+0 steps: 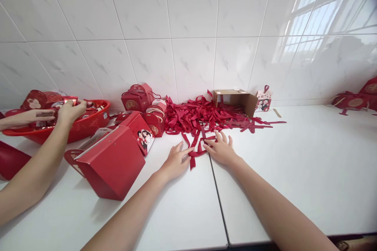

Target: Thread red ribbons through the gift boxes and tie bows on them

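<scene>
A red ribbon (pixel 198 153) lies in a loose loop on the white table between my hands. My left hand (pixel 176 160) has its thumb and index finger closed on one side of the loop, and a short tail hangs below the fingertips. On the other side, my right hand (pixel 222 150) pinches the ribbon between thumb and index finger, while its other fingers are spread. Just beyond the hands is a heap of red ribbons (pixel 194 113), with some spilling from a brown cardboard box (pixel 251 104) lying on its side.
At left stand a big red gift box (pixel 113 160), a box with a printed couple (pixel 144 137) and smaller red boxes (pixel 137 100). Another person's hands (pixel 69 111) work over a red basin (pixel 88 125) of wrapped items. A small printed box (pixel 263 101) stands by the tiled wall.
</scene>
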`<action>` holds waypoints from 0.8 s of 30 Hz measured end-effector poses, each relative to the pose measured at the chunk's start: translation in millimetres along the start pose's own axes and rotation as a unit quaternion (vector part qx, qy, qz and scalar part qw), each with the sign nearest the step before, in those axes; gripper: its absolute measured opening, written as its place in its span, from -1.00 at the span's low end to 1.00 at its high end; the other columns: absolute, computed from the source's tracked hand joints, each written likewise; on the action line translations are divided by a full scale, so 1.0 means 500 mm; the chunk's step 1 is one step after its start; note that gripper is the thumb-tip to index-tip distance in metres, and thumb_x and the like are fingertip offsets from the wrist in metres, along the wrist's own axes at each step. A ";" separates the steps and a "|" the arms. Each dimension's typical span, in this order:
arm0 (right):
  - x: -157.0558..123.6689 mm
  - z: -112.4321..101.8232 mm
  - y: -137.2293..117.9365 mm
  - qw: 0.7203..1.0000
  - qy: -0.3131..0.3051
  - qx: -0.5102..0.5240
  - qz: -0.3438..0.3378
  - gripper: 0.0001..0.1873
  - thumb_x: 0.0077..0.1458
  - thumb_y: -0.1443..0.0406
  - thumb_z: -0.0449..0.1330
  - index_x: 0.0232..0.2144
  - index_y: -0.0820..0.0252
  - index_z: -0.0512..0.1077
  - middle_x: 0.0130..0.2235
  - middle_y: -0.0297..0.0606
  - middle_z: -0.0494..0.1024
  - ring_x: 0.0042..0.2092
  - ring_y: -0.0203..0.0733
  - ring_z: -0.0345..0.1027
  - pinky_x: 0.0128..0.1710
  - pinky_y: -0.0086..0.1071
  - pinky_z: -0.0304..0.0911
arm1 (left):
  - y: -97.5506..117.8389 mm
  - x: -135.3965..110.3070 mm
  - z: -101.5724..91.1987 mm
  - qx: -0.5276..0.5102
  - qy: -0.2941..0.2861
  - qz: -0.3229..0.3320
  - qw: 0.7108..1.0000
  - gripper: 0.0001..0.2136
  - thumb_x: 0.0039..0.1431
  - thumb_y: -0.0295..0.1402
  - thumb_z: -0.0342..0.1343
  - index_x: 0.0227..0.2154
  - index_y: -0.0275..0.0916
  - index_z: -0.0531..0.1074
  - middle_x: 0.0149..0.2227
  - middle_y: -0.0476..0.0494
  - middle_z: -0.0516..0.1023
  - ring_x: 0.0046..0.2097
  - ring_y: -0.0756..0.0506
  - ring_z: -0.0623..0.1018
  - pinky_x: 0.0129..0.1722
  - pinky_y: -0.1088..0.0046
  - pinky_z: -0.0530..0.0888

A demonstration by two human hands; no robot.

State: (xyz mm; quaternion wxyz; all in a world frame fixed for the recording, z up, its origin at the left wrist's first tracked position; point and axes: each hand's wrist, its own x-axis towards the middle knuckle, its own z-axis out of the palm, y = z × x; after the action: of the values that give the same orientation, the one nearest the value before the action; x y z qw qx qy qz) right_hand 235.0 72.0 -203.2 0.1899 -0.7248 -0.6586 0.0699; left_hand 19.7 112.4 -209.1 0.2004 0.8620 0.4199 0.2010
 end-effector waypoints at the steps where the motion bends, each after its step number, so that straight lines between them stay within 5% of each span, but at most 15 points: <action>1: 0.003 0.003 -0.005 1.000 0.008 -0.005 -0.009 -0.45 0.16 -0.12 -0.15 0.04 -0.16 0.38 0.34 -0.23 -0.08 0.34 0.18 -0.45 0.19 0.18 -0.53 | -0.001 0.002 0.002 -0.001 0.005 0.004 1.000 -0.63 0.13 -0.32 0.02 0.02 -0.02 0.43 0.26 -0.15 0.16 0.30 -0.31 0.08 0.27 0.01 0.01; 6: 0.023 0.019 -0.011 0.999 0.031 0.005 -0.037 -0.55 0.13 -0.01 0.05 -0.04 0.01 0.47 0.29 -0.07 0.05 0.31 0.31 -0.35 0.14 0.26 -0.45 | 0.006 0.019 0.006 -0.013 0.041 0.024 0.999 -0.71 0.09 -0.34 0.02 -0.15 -0.12 0.55 0.18 -0.16 0.29 0.21 -0.25 0.28 0.21 0.21 0.22; 12: 0.012 0.006 -0.006 0.985 -0.005 0.046 -0.168 -0.73 0.08 0.07 0.17 -0.21 -0.07 0.55 0.07 -0.22 0.41 0.16 0.04 0.08 0.08 0.01 -0.03 | 0.008 0.038 -0.001 -0.035 0.084 0.043 0.995 -0.90 0.01 -0.39 0.06 -0.46 -0.21 0.49 -0.17 -0.15 0.54 -0.11 -0.16 0.51 -0.02 0.27 0.40; 17: 0.000 -0.002 -0.013 0.966 -0.015 0.072 -0.249 -0.82 0.08 0.25 0.17 -0.27 0.00 0.57 -0.07 -0.25 0.53 0.01 -0.02 0.26 0.02 -0.06 0.04 | 0.005 0.033 -0.001 -0.063 0.103 0.058 0.991 -0.95 0.01 -0.43 0.05 -0.42 -0.19 0.38 -0.41 0.01 0.51 -0.35 -0.05 0.49 -0.27 0.43 0.42; 24: 0.001 -0.001 -0.019 0.953 -0.004 0.117 -0.279 -0.77 0.01 0.48 0.11 -0.44 0.17 0.55 -0.37 -0.25 0.57 -0.28 -0.19 0.36 -0.20 -0.36 0.21 | 0.023 0.020 0.005 -0.122 0.067 0.117 0.983 -0.88 0.07 -0.49 0.02 -0.33 -0.20 0.39 -0.30 -0.03 0.56 -0.26 -0.04 0.54 -0.22 0.48 0.45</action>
State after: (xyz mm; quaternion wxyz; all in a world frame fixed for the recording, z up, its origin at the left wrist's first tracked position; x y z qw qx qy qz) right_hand 226.4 73.1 -199.4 0.2829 -0.4843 -0.8226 0.0932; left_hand 34.0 113.5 -203.4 0.2509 0.8588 0.3006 0.3305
